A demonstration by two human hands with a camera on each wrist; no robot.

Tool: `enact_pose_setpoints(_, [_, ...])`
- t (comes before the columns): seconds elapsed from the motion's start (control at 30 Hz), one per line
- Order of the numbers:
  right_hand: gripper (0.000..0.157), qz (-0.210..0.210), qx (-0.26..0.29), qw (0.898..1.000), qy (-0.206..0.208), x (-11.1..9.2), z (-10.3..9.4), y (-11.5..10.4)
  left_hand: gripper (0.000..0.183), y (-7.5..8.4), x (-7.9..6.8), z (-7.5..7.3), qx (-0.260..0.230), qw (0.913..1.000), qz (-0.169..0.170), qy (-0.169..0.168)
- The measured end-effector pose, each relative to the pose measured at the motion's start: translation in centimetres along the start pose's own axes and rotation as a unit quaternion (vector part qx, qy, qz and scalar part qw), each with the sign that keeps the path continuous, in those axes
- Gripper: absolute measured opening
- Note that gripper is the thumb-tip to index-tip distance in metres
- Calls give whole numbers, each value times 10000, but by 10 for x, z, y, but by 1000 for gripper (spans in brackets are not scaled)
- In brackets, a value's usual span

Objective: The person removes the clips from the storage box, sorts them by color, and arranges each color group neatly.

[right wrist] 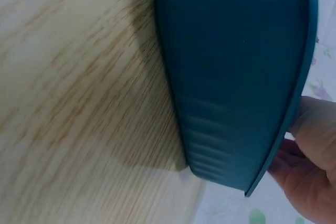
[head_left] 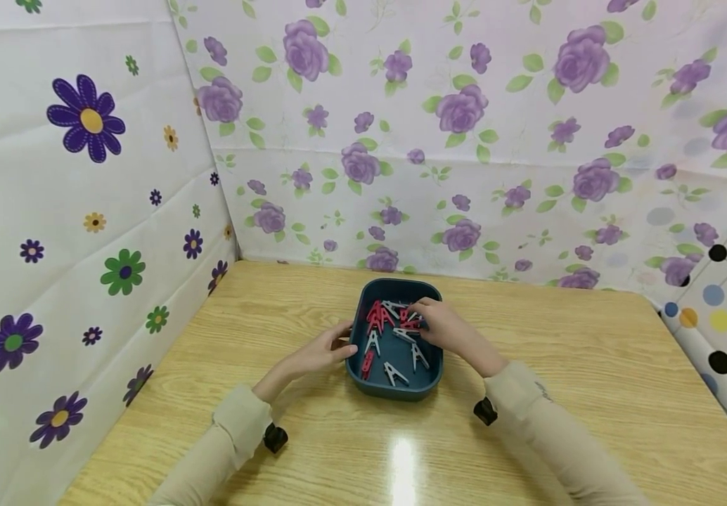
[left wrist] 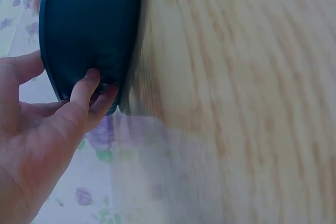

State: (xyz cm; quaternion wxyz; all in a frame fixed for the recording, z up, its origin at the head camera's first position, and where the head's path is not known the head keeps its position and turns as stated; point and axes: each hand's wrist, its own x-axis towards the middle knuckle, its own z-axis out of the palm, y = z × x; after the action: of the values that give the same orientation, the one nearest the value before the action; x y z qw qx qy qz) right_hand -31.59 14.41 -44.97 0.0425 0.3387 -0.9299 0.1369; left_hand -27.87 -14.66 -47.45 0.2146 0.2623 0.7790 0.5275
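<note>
A dark blue plastic bin stands on the table, holding several red clothespins and several pale grey clothespins. At its left side my left hand grips the wall, thumb at the rim and fingers against the outside; the left wrist view shows these fingers on the bin's outer face. My right hand reaches over the right rim, its fingertips down among the clothespins at the far right of the bin. In the right wrist view the bin's wall hides those fingertips, and I cannot tell whether they pinch a clothespin.
The wooden table extends around the bin on all sides. Behind it hangs a floral cloth, with another patterned cloth along the left. A small black device sits at the left wrist, another black device at the right.
</note>
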Motion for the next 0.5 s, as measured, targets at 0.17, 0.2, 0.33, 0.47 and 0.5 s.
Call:
enact_pose_setpoints(0.17, [36,98,-481,9987,-129,3,4,-4,60,-2,0,1,71,9999,-106,56])
enact_pose_setpoints(0.2, [34,95,-610,9980,-108,4,5,-4,60,-3,0,1,70,9999,-107,63])
enact_pose_setpoints(0.33, [27,185,-1011,9947,-19,7,8,-6,60,-3,0,1,83,9999,-94,86])
enact_pose_setpoints(0.47, [16,381,-1195,9921,22,9,9,-10,59,-2,0,1,73,9999,-69,83])
enact_pose_setpoints(0.5, [14,429,-1235,9914,23,10,10,-10,59,-2,-1,1,66,9999,-66,82])
